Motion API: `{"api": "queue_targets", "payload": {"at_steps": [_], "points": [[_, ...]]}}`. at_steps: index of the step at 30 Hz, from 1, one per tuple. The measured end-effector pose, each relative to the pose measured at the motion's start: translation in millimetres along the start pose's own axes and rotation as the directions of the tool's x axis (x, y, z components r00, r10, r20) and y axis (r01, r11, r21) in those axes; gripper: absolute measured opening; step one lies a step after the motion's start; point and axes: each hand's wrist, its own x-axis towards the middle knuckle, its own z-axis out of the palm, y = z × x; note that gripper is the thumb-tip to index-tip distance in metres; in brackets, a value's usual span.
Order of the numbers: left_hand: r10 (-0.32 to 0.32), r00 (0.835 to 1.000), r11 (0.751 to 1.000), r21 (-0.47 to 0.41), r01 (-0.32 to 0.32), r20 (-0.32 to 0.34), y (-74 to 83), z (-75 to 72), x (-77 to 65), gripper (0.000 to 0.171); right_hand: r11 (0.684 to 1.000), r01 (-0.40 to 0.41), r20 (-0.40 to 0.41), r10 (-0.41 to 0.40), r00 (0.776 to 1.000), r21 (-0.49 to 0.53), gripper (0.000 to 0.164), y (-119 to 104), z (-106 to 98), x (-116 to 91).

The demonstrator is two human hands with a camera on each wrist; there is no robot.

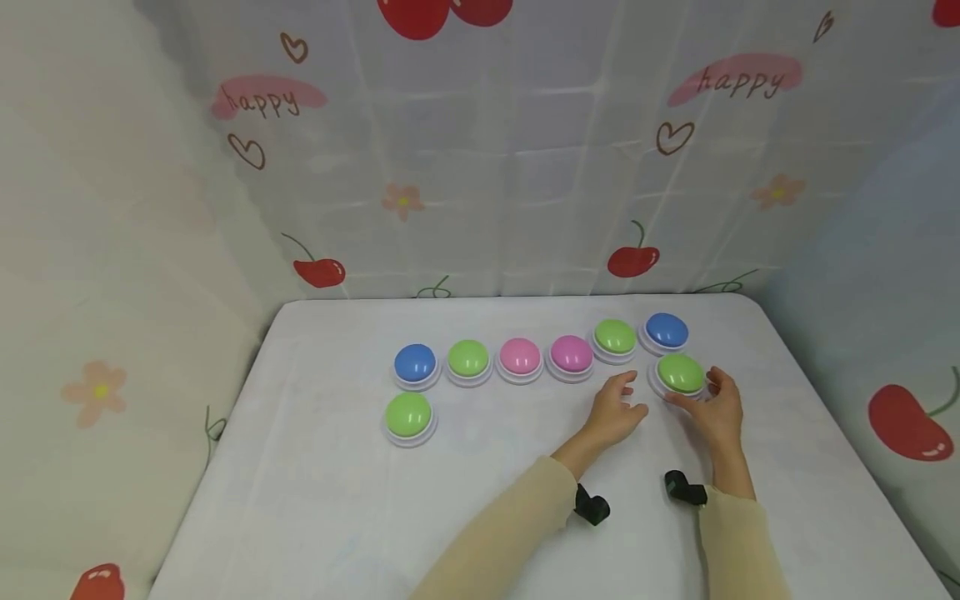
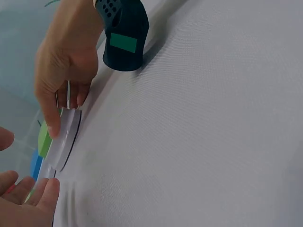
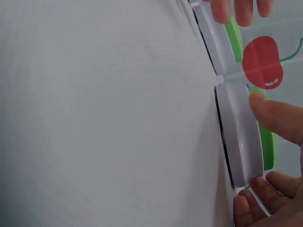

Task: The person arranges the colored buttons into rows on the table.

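Observation:
My right hand [image 1: 712, 412] holds a green dome push button [image 1: 681, 373] with a white round base, at the right end of the table. In the right wrist view the thumb lies on one side of the white base [image 3: 239, 135] and the fingers bend at the other. My left hand [image 1: 615, 410] is just to the left, its fingers spread and apart from the button. A blue button [image 1: 667, 331] stands right behind the held one, and another green button [image 1: 615, 337] is behind and left of it.
A magenta button [image 1: 572, 354], a pink button [image 1: 520, 357], a green button [image 1: 468, 359] and a blue button [image 1: 415, 364] form a row leftward. One more green button [image 1: 408, 415] sits in front of the row's left end. The white table [image 1: 315, 500] meets a patterned curtain [image 1: 487, 233] behind.

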Motion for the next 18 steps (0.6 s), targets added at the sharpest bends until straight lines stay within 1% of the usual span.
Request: {"api": "queue_targets", "payload": {"at_steps": [6, 13, 18], "points": [[-0.008, 1.0, 1.0, 0.021, 0.008, 0.002, 1.7, 5.2, 4.0, 0.057, 0.998, 0.053, 0.038, -0.052, 0.998, -0.033, 0.098, 5, 4, 6], [-0.052, 0.999, 0.998, 0.033, 0.051, 0.015, -4.0, 8.1, 5.3, 0.058, 0.993, 0.084, 0.007, -0.084, 0.996, -0.078, 0.096, 9, 8, 13], [-0.058, 0.998, 0.997, 0.059, 0.057, 0.024, -7.0, 10.0, 6.3, 0.057, 0.992, 0.081, -0.007, -0.082, 0.997, -0.094, 0.096, 11, 9, 13]]}}
